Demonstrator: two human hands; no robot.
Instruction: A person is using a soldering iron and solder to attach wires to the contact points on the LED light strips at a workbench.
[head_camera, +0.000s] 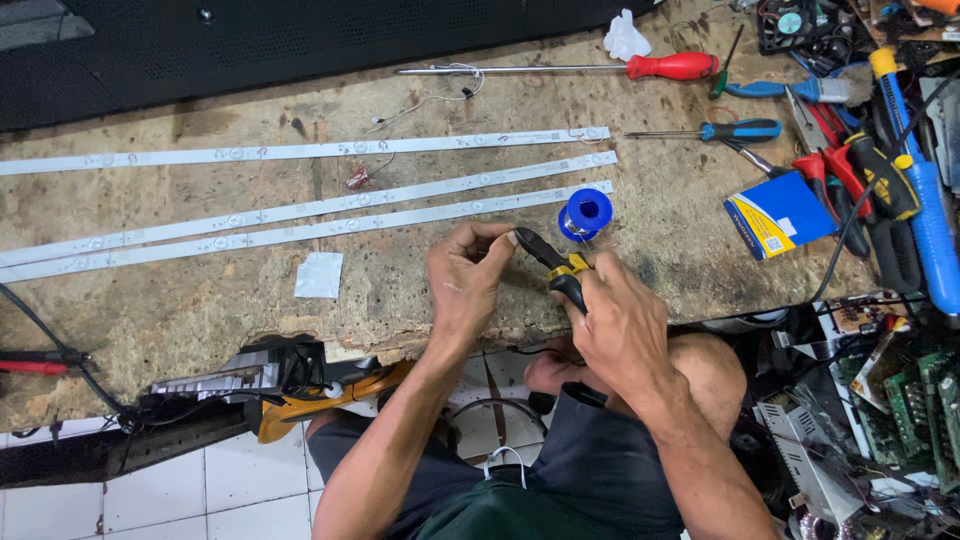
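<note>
1. Workbench (200, 310), worn, bears three white strips (300, 210) lying apart, none in hand.
2. Right hand (620, 325) grips black-and-yellow cutters (555, 265).
3. Left hand (465, 280) pinches something small at the cutter tips, too tiny to identify.
4. Blue spool (585, 213) stands just beyond.

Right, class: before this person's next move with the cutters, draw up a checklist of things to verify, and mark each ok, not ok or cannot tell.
1. Right hand grips the black-and-yellow cutters: ok.
2. Cutter tip meets the left hand's pinched fingers: ok.
3. What the left fingers pinch: cannot tell, too small.
4. Blue spool stands apart from both hands: ok.
5. Three white strips lie flat on the worn bench, untouched: ok.
6. Bench's right end free of clutter: not ok, screwdrivers and pliers crowd it.
</note>
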